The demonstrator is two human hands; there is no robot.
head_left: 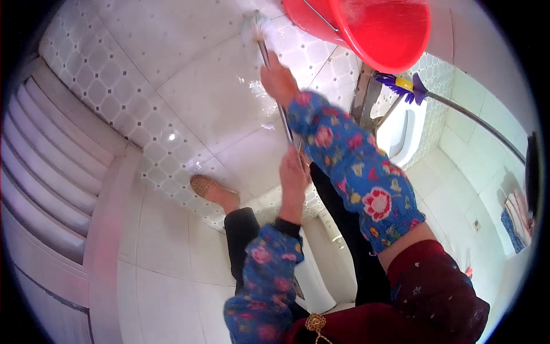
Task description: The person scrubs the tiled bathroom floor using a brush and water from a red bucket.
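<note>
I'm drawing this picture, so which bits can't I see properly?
In the head view:
- The whitish end of the stick: too blurred to tell its shape.
- The stick's near end: hidden by the left hand.
- Part of the red bucket: cut off by the top edge.
- The right foot: out of sight, seemingly behind the flowery right sleeve.

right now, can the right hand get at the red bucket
Probably yes, once freed: the right hand is closed round the pole, but the red bucket is close by, with nothing seen between them.
</note>
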